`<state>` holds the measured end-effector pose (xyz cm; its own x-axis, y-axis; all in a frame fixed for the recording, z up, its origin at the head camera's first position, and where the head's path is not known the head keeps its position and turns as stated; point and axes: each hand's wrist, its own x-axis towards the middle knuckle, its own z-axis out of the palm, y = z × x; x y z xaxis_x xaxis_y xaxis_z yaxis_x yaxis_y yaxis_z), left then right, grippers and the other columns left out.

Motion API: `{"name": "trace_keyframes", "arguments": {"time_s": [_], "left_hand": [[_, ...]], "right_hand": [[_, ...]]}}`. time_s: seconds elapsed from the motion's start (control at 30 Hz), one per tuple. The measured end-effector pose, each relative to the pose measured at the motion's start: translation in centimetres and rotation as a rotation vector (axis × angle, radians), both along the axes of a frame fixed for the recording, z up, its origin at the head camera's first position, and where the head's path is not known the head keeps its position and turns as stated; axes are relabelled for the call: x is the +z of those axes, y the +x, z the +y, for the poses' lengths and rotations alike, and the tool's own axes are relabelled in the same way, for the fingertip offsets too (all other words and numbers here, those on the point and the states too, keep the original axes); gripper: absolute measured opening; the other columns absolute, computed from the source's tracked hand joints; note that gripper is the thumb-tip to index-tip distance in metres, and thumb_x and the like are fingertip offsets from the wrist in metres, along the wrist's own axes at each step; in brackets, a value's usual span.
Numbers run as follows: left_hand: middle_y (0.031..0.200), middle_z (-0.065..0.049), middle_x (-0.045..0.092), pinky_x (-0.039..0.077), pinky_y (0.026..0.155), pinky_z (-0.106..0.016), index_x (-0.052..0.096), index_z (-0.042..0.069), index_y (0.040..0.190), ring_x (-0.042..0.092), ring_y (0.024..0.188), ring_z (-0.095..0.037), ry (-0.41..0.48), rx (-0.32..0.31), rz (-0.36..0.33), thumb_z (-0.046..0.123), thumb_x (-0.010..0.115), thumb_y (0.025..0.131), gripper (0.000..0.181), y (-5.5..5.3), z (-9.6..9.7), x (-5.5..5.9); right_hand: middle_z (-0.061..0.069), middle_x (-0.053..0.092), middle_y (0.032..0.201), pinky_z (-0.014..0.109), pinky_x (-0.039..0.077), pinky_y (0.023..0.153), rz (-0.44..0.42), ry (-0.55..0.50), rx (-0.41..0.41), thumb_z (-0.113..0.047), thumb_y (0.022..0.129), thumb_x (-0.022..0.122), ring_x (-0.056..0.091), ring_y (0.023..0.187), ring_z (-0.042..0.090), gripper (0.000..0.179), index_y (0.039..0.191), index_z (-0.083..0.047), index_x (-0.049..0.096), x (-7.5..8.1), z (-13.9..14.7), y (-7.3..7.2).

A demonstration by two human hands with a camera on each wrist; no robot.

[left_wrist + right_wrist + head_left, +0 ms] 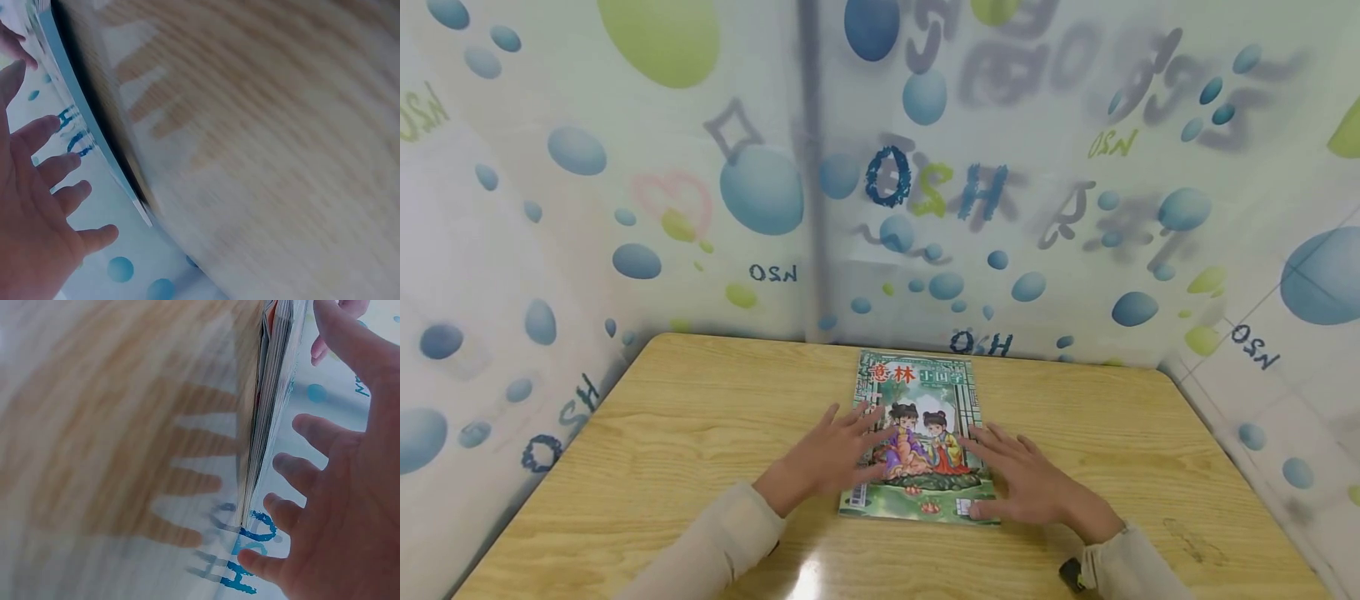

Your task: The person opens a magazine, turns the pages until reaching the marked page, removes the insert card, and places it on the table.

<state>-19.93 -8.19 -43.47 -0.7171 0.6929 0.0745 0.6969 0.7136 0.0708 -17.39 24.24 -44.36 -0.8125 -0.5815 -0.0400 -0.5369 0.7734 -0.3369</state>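
Hovering over the magazine (928, 454), both hands (831, 457) (1028, 477) are splayed, its page edges (270, 400) showing only in the right wrist view.

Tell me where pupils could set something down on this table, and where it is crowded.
One broad bare patch of the table lies between its left edge and the left hand and magazine. Another lies between the magazine, the right hand and the right edge. The centre is crowded: both hands spread their fingers over the magazine.

Green illustrated magazine (922, 437), closed, flat on wooden table (715, 417).
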Motion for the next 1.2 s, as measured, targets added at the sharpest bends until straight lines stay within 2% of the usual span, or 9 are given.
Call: {"name": "trace_keyframes", "arguments": {"time_s": [0.27,0.47,0.73,0.97,1.2], "left_hand": [[0.15,-0.006,0.026,0.017,0.104,-0.061,0.032,0.026,0.144,0.025,0.136,-0.032,-0.071,-0.02,-0.064,0.065,0.035,0.087,0.069,0.6,0.2,-0.2],[0.15,-0.006,0.026,0.018,0.103,-0.061,0.03,0.029,0.144,0.027,0.135,-0.032,-0.098,-0.04,-0.071,0.07,0.034,0.084,0.073,0.9,0.3,0.0],[0.15,-0.005,0.027,0.021,0.101,-0.063,0.034,0.03,0.143,0.032,0.132,-0.033,-0.077,-0.07,-0.082,0.079,0.042,0.071,0.087,1.3,0.6,0.3],[0.148,-0.006,0.032,0.025,0.098,-0.064,0.037,0.03,0.142,0.034,0.13,-0.036,-0.072,-0.09,-0.084,0.082,0.048,0.063,0.094,1.4,0.9,0.3],[0.147,-0.005,0.033,0.027,0.098,-0.063,0.037,0.032,0.141,0.035,0.13,-0.035,-0.093,-0.091,-0.063,0.082,0.047,0.063,0.093,1.3,0.9,-0.1]], "right_hand": [[0.004,0.021,0.152,0.069,0.014,0.099,-0.035,-0.011,0.074,-0.065,0.074,0.059,0.011,0.138,0.037,0.087,0.146,-0.025,0.029,0.2,0.2,0.0],[0.007,0.021,0.152,0.069,0.014,0.098,-0.048,-0.04,0.111,-0.062,0.074,0.062,0.011,0.138,0.039,0.084,0.144,-0.026,0.033,0.2,0.7,-0.3],[0.014,0.023,0.15,0.074,0.016,0.092,-0.062,-0.082,0.177,-0.051,0.074,0.068,0.011,0.136,0.045,0.081,0.142,-0.02,0.038,0.5,1.1,-0.6],[0.014,0.022,0.15,0.073,0.014,0.094,-0.089,-0.083,0.162,-0.052,0.074,0.067,0.01,0.136,0.044,0.081,0.142,-0.02,0.037,0.3,1.0,-0.8],[0.012,0.023,0.151,0.072,0.013,0.095,-0.109,-0.075,0.146,-0.054,0.073,0.065,0.01,0.137,0.042,0.082,0.142,-0.02,0.038,0.3,0.9,-0.9]]}}
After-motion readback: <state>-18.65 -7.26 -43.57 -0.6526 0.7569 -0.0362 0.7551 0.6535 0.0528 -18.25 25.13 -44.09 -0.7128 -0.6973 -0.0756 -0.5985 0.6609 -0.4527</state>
